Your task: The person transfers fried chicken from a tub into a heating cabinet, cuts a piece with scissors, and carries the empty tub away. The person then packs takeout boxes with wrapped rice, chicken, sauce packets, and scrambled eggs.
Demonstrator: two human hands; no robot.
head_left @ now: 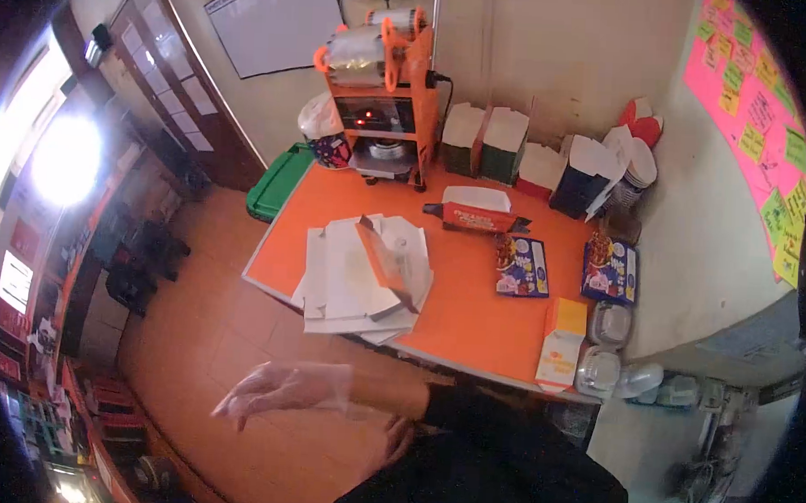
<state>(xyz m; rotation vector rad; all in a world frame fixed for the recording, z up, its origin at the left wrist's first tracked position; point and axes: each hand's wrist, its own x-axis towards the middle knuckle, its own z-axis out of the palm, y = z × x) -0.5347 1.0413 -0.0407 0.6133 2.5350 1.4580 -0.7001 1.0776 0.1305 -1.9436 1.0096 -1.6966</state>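
Note:
My right hand (280, 394) reaches across to the left over the floor, in a clear thin plastic glove that ends at the wrist. Its fingers look stretched out, somewhat blurred, with nothing visible in them. Below the right forearm, my left hand (398, 440) shows only in part; its fingers are mostly hidden. Nearest to the hands, on the orange table (458, 321), lies a stack of flat white cardboard sheets (339, 280). An orange and white folded carton piece (385, 260) rests on top of it.
An orange cup-sealing machine (382, 107) stands at the back, beside folded box stacks (504, 143). A red carton (477, 210), blue printed cartons (522, 267), a yellow-white box (563, 344) and clear plastic containers (598, 368) occupy the right side. A green bin (278, 181) is beyond the left edge.

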